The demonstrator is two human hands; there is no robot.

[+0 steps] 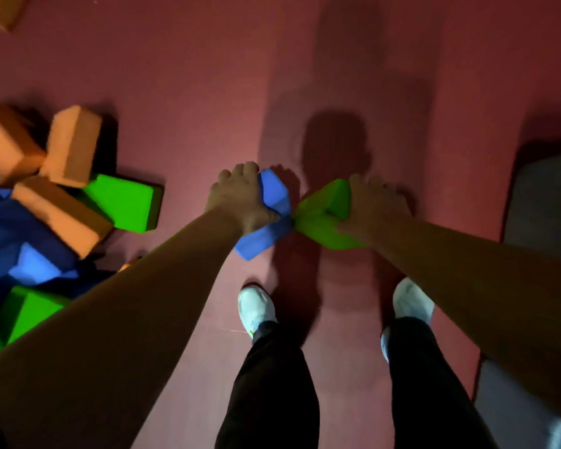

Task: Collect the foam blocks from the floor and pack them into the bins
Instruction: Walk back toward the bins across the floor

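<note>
Nearest you, at 6 o'clock, your dark trousers (272, 384) run down to two white shoes. The left shoe (256, 307) and the right shoe (412, 299) stand apart on the red floor (191, 76). Both your bare forearms reach forward over them, from 8 and 4 o'clock, toward the middle of the view.

Your left hand (240, 196) grips the blue block (266, 236) from above. Its fingers curl over the far end and its thumb presses the near side. Just to its 3 o'clock, your right hand (373, 205) grips the green block (318, 218) the same way, fingers curled over the far side and thumb on the near face. The two blocks meet corner to corner between your hands. Whether they rest on the floor or hang just above it cannot be told.

At 9 o'clock lies a blurred heap of foam blocks. A second green block (127, 202) lies at its right edge, with orange blocks (72, 147) stacked across it. Blue blocks (20, 241) lie at the heap's left, and a third green block (30, 309) sits at 8 o'clock, partly behind your left forearm.

At 3 o'clock a grey mat (548, 202) lies along the right edge. Farthest off, at 10 o'clock in the top corner, one more orange block (0, 8) sits alone, well apart from the heap.
</note>
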